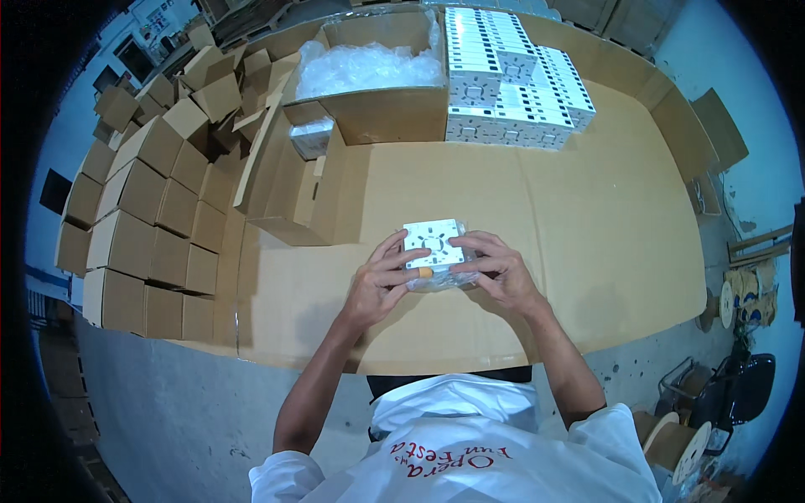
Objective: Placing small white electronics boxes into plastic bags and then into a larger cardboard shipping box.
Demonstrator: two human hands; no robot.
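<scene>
Head view, hands: both hands are up over the cardboard table (587, 251), close together, with 1 thing between them.
Left hand (379, 281): closed around the left side of the white square part (433, 241). Its fingers curl over the top edge. 1 fingertip has an orange cover on it.
Right hand (501, 272): closed around the right side of the same part. Its fingers lie across the top and the near edge.
White square part: it sits between the 2 hands, flat side up. It has a round ring in the middle and little dark slots around it.
Clear plastic bag (444, 279): crinkly, right under the part, pinched by both hands.
Beyond the hands: a big open cardboard box (394, 113) with clear plastic wrap (369, 67) inside.
Beyond the right hand: a stack of white parts (511, 80) in neat rows, touching the right side of the big box.
Beyond the left hand: a small open box (293, 205) lying on the table, near the hands but apart from them.
Far left of the left hand: many small brown boxes (151, 226) piled in rows, well apart from the hands.
Right of the right hand: bare table, then wire spools (742, 302) down on the floor, far off.
Below the hands: the person's white shirt (470, 444).
</scene>
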